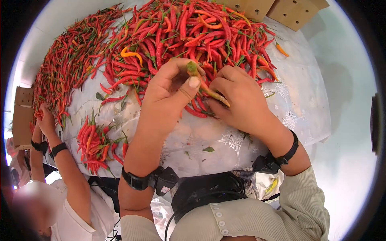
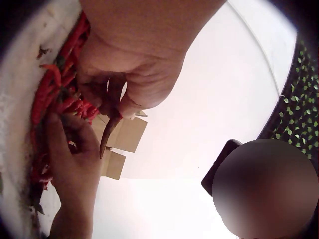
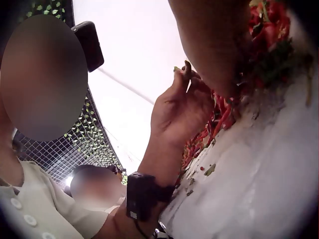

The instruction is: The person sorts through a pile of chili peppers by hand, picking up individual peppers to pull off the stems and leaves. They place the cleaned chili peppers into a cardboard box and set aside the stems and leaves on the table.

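Note:
Between the thumb and curled fingers of the left hand, a greenish-orange chili is pinched, its green end up at the thumb and its pale tip slanting toward the right hand. The left wrist view shows this chili hanging below the left hand. The right hand's fingers are bent at the near edge of a big heap of red chilies; its fingertips are partly hidden, and whether they grip a chili cannot be made out.
A small bunch of red chilies lies left of the left forearm. Another chili heap spreads at the far left, where a second person's hand holds something red. Cardboard boxes stand at the back right. Loose leaves dot the white cloth.

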Action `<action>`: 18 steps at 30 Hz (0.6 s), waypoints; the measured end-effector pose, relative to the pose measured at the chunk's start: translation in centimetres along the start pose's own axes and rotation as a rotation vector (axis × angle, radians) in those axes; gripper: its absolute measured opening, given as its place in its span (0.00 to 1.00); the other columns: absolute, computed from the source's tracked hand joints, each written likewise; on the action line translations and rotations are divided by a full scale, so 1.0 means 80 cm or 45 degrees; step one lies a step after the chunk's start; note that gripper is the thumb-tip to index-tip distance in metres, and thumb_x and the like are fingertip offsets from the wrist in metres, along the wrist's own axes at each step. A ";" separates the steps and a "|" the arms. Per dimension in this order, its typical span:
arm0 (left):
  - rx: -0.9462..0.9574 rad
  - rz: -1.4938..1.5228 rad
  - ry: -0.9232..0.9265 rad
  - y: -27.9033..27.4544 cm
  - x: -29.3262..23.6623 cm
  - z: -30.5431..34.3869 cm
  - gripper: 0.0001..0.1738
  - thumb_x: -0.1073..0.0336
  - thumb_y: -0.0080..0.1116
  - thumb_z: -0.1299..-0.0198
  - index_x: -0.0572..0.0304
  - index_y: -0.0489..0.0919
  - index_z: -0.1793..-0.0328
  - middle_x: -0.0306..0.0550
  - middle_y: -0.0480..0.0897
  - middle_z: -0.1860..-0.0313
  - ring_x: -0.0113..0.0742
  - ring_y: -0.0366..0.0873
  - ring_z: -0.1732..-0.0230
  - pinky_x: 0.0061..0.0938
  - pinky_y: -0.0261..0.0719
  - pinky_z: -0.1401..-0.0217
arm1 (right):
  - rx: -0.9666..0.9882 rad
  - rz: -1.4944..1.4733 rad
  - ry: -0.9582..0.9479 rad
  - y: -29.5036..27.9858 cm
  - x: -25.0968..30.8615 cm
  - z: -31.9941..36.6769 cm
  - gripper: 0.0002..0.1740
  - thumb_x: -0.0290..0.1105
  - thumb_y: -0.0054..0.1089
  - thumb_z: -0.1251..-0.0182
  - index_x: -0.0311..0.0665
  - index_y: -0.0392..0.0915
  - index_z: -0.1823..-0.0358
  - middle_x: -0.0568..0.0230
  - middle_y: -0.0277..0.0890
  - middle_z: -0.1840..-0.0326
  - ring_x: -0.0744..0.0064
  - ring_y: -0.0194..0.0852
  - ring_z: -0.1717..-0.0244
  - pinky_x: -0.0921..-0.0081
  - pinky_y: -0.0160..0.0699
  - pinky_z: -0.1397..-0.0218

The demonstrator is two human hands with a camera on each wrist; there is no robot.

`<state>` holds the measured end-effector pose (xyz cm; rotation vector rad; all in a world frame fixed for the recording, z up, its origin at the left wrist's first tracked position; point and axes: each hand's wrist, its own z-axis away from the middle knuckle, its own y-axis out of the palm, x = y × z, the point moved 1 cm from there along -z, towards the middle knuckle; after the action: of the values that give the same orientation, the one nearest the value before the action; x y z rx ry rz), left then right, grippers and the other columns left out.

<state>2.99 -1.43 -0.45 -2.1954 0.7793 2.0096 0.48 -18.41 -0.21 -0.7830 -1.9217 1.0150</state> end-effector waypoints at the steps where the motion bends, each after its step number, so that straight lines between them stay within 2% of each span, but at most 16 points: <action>1: -0.008 0.003 -0.003 0.000 0.000 0.000 0.09 0.72 0.54 0.38 0.63 0.72 0.52 0.37 0.76 0.59 0.23 0.71 0.58 0.20 0.70 0.51 | 0.014 -0.002 0.021 0.000 -0.001 0.000 0.13 0.30 0.67 0.59 0.36 0.76 0.71 0.58 0.70 0.64 0.56 0.70 0.61 0.64 0.71 0.58; 4: 0.002 -0.029 -0.029 -0.006 0.003 0.000 0.14 0.64 0.56 0.38 0.60 0.72 0.49 0.39 0.77 0.59 0.26 0.75 0.58 0.22 0.74 0.54 | -0.035 -0.090 0.064 -0.002 -0.006 0.001 0.12 0.28 0.67 0.57 0.36 0.75 0.70 0.58 0.71 0.67 0.55 0.71 0.63 0.65 0.72 0.60; 7: 0.025 -0.019 -0.029 -0.008 0.005 -0.001 0.14 0.64 0.54 0.37 0.61 0.72 0.48 0.41 0.77 0.59 0.28 0.76 0.59 0.22 0.75 0.55 | -0.196 -0.162 0.101 -0.003 -0.009 -0.002 0.10 0.29 0.63 0.53 0.35 0.73 0.70 0.57 0.72 0.72 0.55 0.72 0.67 0.66 0.72 0.64; 13: 0.038 -0.023 -0.071 -0.009 0.005 -0.001 0.13 0.65 0.50 0.35 0.62 0.70 0.47 0.45 0.78 0.58 0.32 0.77 0.58 0.28 0.78 0.55 | -0.267 -0.712 0.413 -0.012 0.001 -0.003 0.14 0.29 0.62 0.43 0.34 0.73 0.57 0.60 0.77 0.70 0.74 0.75 0.71 0.80 0.72 0.66; 16: 0.012 0.023 -0.128 -0.009 0.005 -0.001 0.13 0.65 0.49 0.35 0.62 0.69 0.47 0.47 0.78 0.59 0.34 0.78 0.59 0.30 0.79 0.56 | -0.307 -1.140 0.424 -0.006 -0.004 -0.003 0.17 0.30 0.60 0.39 0.32 0.71 0.50 0.66 0.77 0.68 0.82 0.73 0.67 0.83 0.71 0.63; 18: -0.068 0.128 -0.209 -0.007 0.003 0.000 0.12 0.65 0.49 0.35 0.62 0.70 0.48 0.46 0.79 0.59 0.35 0.79 0.60 0.30 0.80 0.57 | -0.232 -1.411 0.513 -0.008 -0.009 -0.006 0.18 0.30 0.59 0.37 0.31 0.70 0.48 0.67 0.77 0.65 0.82 0.73 0.64 0.83 0.71 0.62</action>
<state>3.20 -1.04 -0.84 -2.0230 0.8396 2.2486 1.11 -19.12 0.26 0.0671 -1.6942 -0.0050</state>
